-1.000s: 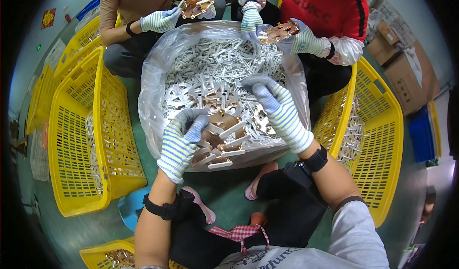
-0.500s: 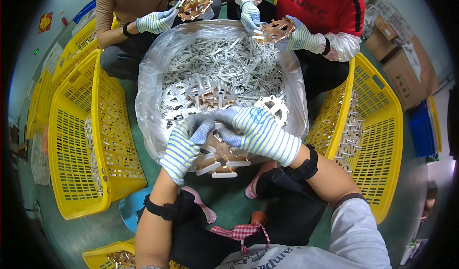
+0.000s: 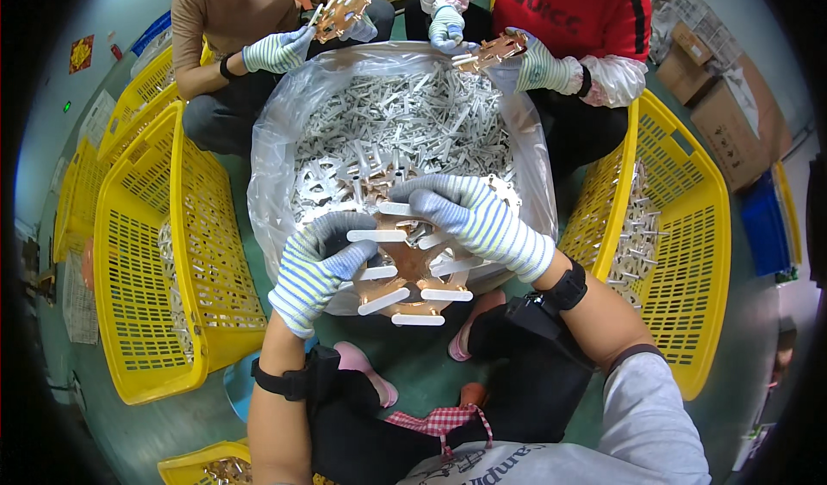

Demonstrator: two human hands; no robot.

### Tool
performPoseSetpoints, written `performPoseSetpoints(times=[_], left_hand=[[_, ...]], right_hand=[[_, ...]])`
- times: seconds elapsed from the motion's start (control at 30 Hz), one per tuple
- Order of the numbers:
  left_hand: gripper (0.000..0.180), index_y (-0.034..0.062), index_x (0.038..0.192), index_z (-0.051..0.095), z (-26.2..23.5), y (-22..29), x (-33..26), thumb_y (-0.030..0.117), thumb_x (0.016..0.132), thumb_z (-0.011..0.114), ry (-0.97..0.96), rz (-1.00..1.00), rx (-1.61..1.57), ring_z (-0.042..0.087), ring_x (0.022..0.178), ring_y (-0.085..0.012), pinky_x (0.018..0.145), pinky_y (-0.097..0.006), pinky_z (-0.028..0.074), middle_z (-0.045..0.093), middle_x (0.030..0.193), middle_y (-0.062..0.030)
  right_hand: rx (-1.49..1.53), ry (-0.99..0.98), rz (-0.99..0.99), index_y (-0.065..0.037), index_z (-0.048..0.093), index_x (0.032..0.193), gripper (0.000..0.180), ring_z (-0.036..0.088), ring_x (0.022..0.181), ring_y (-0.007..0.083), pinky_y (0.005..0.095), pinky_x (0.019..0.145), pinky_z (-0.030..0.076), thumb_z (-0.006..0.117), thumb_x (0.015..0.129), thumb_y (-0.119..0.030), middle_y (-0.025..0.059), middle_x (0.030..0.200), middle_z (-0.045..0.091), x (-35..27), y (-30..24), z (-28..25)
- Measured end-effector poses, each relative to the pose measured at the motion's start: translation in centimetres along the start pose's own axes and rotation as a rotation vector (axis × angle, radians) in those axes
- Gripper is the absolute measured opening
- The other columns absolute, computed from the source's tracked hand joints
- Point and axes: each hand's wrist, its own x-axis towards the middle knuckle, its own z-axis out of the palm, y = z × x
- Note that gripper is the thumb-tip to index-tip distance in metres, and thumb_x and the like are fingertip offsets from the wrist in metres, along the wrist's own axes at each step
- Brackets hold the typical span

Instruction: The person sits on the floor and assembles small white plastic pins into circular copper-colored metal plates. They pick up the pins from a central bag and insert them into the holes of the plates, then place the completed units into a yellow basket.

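Note:
In front of me is a copper-coloured openwork metal plate (image 3: 409, 265) with several pale flat strips (image 3: 383, 301) fixed around it. My left hand (image 3: 317, 265), in a striped grey-palmed glove, pinches its left edge near a strip (image 3: 376, 236). My right hand (image 3: 482, 218), gloved alike, is closed on its upper right side; the fingertips are partly hidden behind it. Just beyond lie more metal plates (image 3: 320, 177), silver and copper-coloured, on a heap of loose silver strips (image 3: 405, 123). The heap fills a large bin lined with clear plastic (image 3: 274, 170).
Tall yellow baskets holding metal parts stand at left (image 3: 191, 252) and right (image 3: 702, 218). Another yellow basket (image 3: 185, 466) is at lower left. Two people sit across the bin; gloved hands hold copper-coloured plates (image 3: 342, 13) (image 3: 493, 52). Cardboard boxes (image 3: 728, 140) stand behind on the right.
The plate has come up and turned so more of its face and strips show. My hands have moved apart to its two sides. Across the bin, both people's plates have tilted slightly.

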Motion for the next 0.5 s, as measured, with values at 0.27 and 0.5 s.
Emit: performPoseSetpoints(times=[0.27, 0.5], left_hand=[[0.024, -0.0001, 0.106, 0.066, 0.2, 0.0, 0.2, 0.005, 0.083, 0.070, 0.153, 0.071, -0.086, 0.066, 0.078, -0.0136, 0.073, -0.027, 0.054, 0.068, 0.091, -0.0066], [0.029, -0.0029, 0.110, 0.062, 0.1, 0.1, 0.3, 0.003, 0.083, 0.069, 0.198, 0.102, -0.152, 0.067, 0.076, -0.0165, 0.072, -0.027, 0.055, 0.066, 0.093, -0.0097]], right_hand=[[-0.023, 0.018, -0.063, -0.003, 0.052, 0.134, 0.049, 0.049, 0.119, 0.0155, 0.0307, 0.103, 0.038, 0.052, 0.099, -0.037, 0.0074, 0.127, 0.057, 0.0, -1.3, -0.4], [0.041, -0.019, 0.007, -0.001, 0.044, 0.140, 0.054, 0.045, 0.122, 0.0151, 0.0282, 0.103, 0.037, 0.053, 0.098, -0.035, 0.0082, 0.132, 0.051, -0.3, -0.8, -0.7]])
